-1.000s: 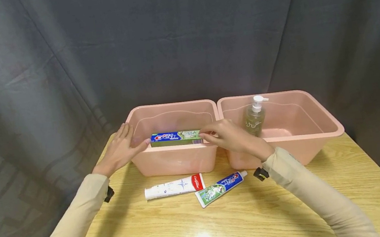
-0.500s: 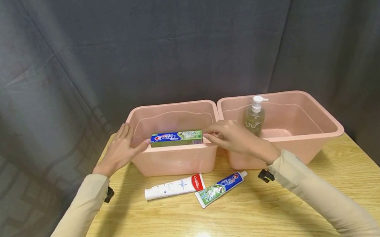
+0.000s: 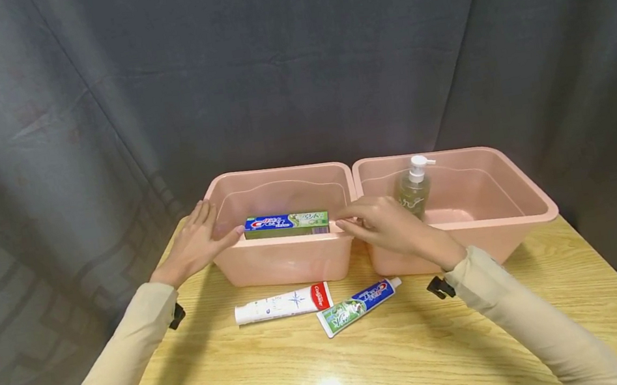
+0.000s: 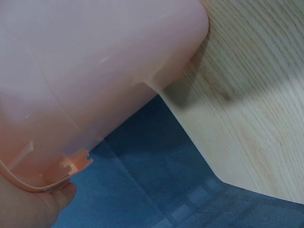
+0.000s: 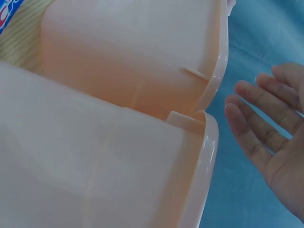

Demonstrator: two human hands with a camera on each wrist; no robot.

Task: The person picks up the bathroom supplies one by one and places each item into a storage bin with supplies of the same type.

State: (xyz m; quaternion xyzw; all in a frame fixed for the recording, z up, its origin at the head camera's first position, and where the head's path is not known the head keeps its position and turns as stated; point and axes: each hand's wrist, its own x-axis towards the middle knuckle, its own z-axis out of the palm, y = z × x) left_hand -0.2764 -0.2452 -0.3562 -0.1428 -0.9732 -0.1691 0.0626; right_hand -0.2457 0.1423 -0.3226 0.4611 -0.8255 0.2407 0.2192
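Note:
My left hand [image 3: 194,243] rests on the left corner of the left pink bin [image 3: 285,261], fingers spread along its side rim and thumb at the front rim. The left wrist view catches part of this hand [image 4: 35,204] against the rim. Inside that bin a blue and green Crest toothpaste box [image 3: 286,224] lies lengthwise by the front wall. Over the bin's right front corner, my right hand [image 3: 387,224] hovers with nothing in its grasp. Its loosely bent, separated fingers are visible in the right wrist view, where the hand [image 5: 280,133] stands apart from the rims.
A second pink bin [image 3: 498,235] stands close on the right, holding a clear pump bottle [image 3: 413,196]. On the wooden table [image 3: 252,384] in front lie a white and red Colgate tube [image 3: 283,304] and a blue and green Crest tube [image 3: 359,307]. Grey curtain [image 3: 279,65] hangs behind.
My right hand has drawn back slightly to the right, leaving the end of the toothpaste box. The box stays in the left bin, and my left hand has not moved.

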